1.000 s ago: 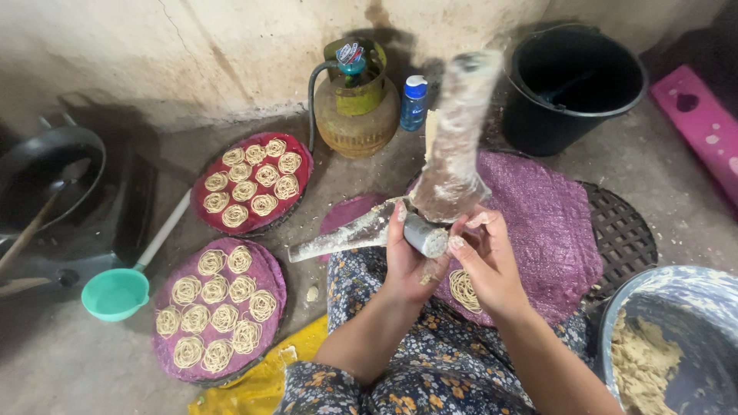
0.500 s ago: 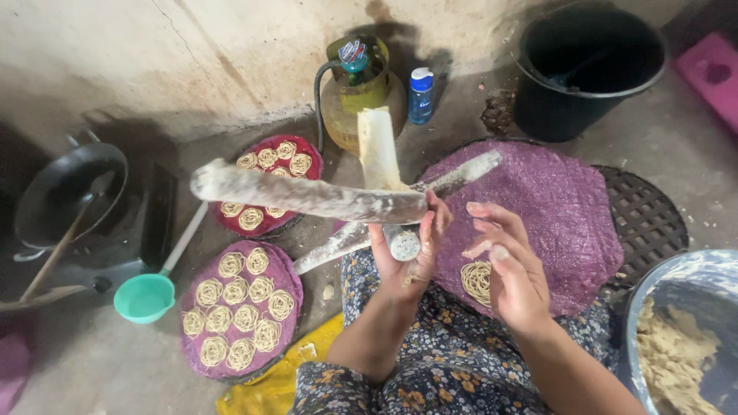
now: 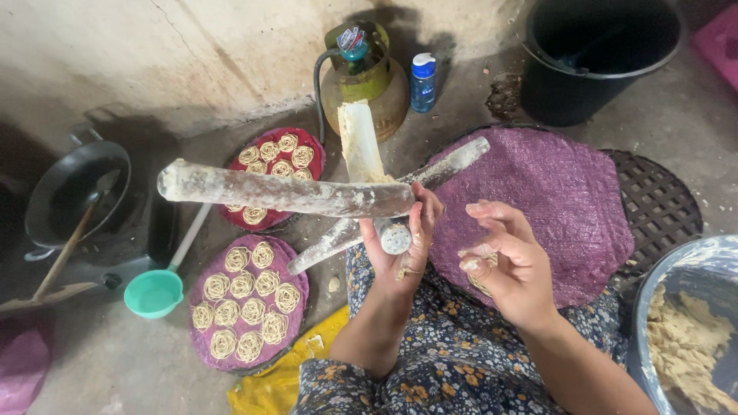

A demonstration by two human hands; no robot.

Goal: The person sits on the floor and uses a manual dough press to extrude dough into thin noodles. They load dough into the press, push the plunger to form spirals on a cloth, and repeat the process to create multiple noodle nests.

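My left hand (image 3: 401, 253) grips a wooden noodle press (image 3: 307, 196) dusted with flour, its long handles spread to the left and right and its metal barrel end (image 3: 396, 237) facing me. A few dough strands hang below the barrel. My right hand (image 3: 507, 265) hovers just right of the press with fingers spread and bits of dough on the fingertips, above a purple woven mat (image 3: 550, 200). A small coil of noodle strands (image 3: 481, 283) lies on that mat, partly hidden under my right hand.
Two round purple mats (image 3: 206, 315) (image 3: 315, 146) at left hold several noodle coils. A teal ladle (image 3: 156, 292), a black pan (image 3: 73, 188), a gas cylinder (image 3: 361, 73), a blue bottle (image 3: 423, 81), a black bucket (image 3: 600, 54) and a dough bowl (image 3: 692, 269) surround me.
The press handle swung from upright down to the left and now lies level. My right hand has come off the press and opened.
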